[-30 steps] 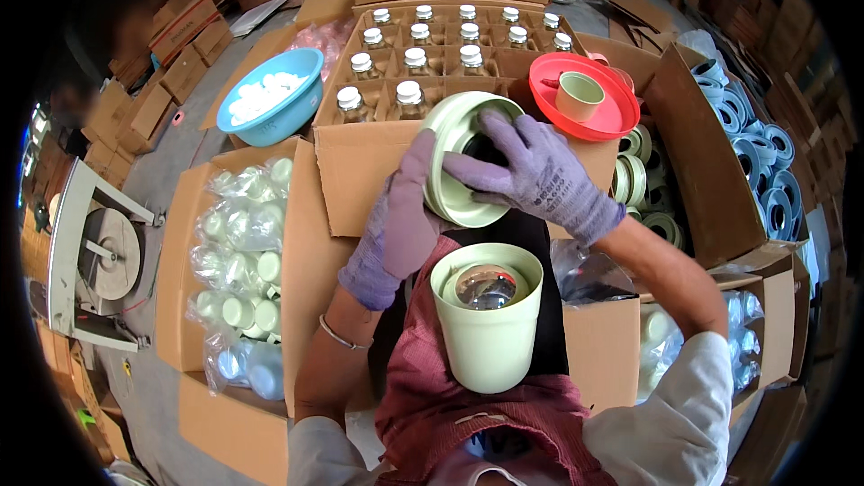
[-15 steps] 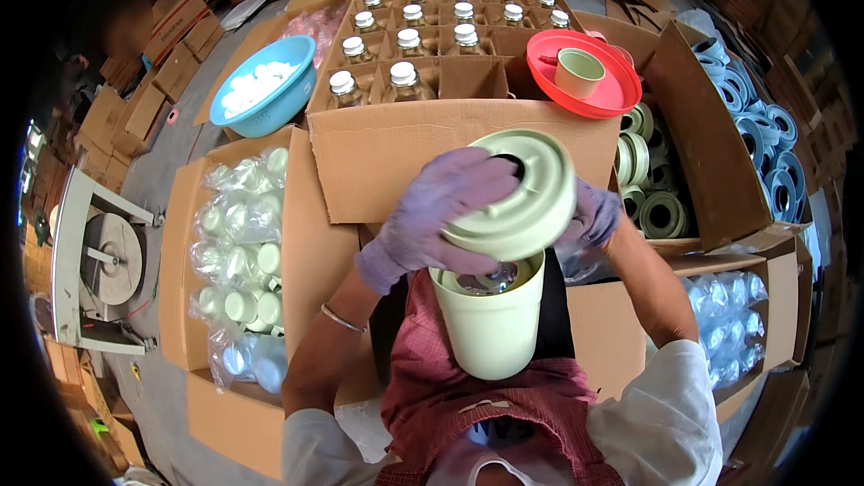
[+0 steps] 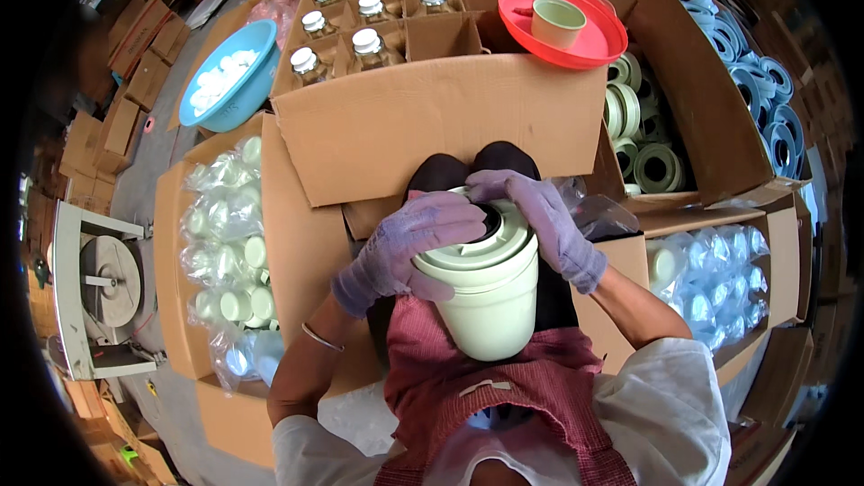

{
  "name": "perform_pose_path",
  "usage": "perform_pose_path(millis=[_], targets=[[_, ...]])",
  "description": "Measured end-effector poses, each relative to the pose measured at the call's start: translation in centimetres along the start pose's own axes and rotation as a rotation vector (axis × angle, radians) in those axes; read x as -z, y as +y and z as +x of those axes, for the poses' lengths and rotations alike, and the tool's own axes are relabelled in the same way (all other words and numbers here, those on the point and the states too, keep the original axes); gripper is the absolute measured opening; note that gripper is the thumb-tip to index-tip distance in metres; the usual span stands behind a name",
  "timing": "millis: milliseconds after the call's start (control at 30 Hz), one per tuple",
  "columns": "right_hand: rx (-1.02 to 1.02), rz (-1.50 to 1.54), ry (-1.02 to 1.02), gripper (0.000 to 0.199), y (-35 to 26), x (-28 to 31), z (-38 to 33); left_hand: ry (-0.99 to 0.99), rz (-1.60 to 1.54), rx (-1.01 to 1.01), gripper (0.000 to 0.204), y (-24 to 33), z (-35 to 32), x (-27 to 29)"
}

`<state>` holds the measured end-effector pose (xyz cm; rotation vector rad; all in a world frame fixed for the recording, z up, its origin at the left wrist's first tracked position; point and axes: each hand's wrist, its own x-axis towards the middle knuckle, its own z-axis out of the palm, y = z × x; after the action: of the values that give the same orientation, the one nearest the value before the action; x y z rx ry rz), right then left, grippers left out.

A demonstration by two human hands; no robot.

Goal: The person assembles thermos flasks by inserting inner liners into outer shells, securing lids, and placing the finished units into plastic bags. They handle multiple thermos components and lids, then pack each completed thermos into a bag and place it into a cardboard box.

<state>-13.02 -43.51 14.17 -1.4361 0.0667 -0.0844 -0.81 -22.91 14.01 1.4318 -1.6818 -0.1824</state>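
Note:
In my lap stands a pale green tapered container [image 3: 490, 319], tilted slightly. Its wide pale green lid [image 3: 454, 256] rests on top and has a dark round ring in its middle. My left hand [image 3: 405, 243], in a purple glove, clasps the lid from the left, thumb against the rim and fingers across the top. From the right, my gloved right hand [image 3: 551, 220] curls over the lid's far edge. Whatever is inside the container is hidden beneath the lid.
Ahead, a divided carton [image 3: 441, 108] holds white-capped bottles, with a red tray [image 3: 585, 40] and small cup [image 3: 557, 22] on its corner. A blue basin [image 3: 243, 103] of white caps stands left. Side cartons hold bagged green cups [image 3: 236, 306], green lids [image 3: 657, 166] and blue rings [image 3: 747, 90].
The lid, held tilted above the open container before, has come down onto its top. My right hand, mostly hidden behind the lid earlier, now lies over its edge. The head view has shifted.

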Motion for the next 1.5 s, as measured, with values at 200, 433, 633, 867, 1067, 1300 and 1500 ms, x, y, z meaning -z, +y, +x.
perform_pose_path(millis=[200, 433, 633, 867, 1067, 1300, 1500], targets=[[-0.084, 0.391, -0.230, 0.042, 11.0, 4.4, 4.8, 0.110, 0.374, 0.319, 0.060, 6.5, 1.7, -2.6], [0.596, -0.673, -0.106, 0.041, -3.6, 0.6, -3.6, 0.411, -0.500, 0.496, 0.038, -1.9, -1.7, -4.3], [0.200, -1.215, 0.155, 0.054, -9.7, 0.5, -14.2, 0.641, -0.465, 0.696, 0.055, 0.9, -2.3, -14.0], [0.079, -0.275, 0.336, 0.054, 1.6, 8.9, -14.4, -0.111, -0.283, 0.569, 0.041, 4.2, -2.3, -11.0], [-0.470, 0.957, 0.215, 0.057, 7.4, 12.4, -14.9, -0.181, 0.196, 0.017, 0.018, 7.7, 4.8, -5.9], [0.270, -0.590, 0.367, 0.039, 1.1, 7.9, -12.0, 0.067, 0.197, 0.158, 0.022, 5.7, 4.8, -5.7], [-0.103, 0.243, 0.439, 0.061, 1.1, 9.1, -11.5, 0.287, -0.442, 0.578, 0.024, 4.4, 4.2, -5.0]])
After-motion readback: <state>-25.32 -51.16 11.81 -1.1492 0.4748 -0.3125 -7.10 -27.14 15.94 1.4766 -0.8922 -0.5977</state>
